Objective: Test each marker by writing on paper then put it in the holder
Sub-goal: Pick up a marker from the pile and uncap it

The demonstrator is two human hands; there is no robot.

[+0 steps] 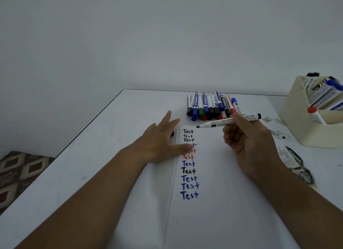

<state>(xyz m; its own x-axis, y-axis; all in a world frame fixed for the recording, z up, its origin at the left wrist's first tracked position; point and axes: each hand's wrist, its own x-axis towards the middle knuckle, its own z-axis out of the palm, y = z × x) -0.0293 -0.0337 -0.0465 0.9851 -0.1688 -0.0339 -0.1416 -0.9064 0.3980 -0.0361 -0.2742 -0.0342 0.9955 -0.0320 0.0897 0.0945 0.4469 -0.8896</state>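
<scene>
My right hand (pixel 246 143) grips an uncapped black marker (pixel 215 123) with a white barrel, its tip pointing left just above the top of the paper (pixel 222 193). My left hand (pixel 161 143) lies flat with straight fingers on the paper's left edge, the thumb covering part of the writing. A column of "Test" words (pixel 189 167) in black, blue and red runs down the sheet. Several capped markers (pixel 211 105) lie in a row beyond the paper. A cream holder (pixel 297 122) at the right contains several markers.
The white table (pixel 111 156) ends at a dark edge on the left, with patterned floor (pixel 20 172) below. A plain wall rises behind. Dark smudges and scraps (pixel 297 163) mark the table between the paper and the holder.
</scene>
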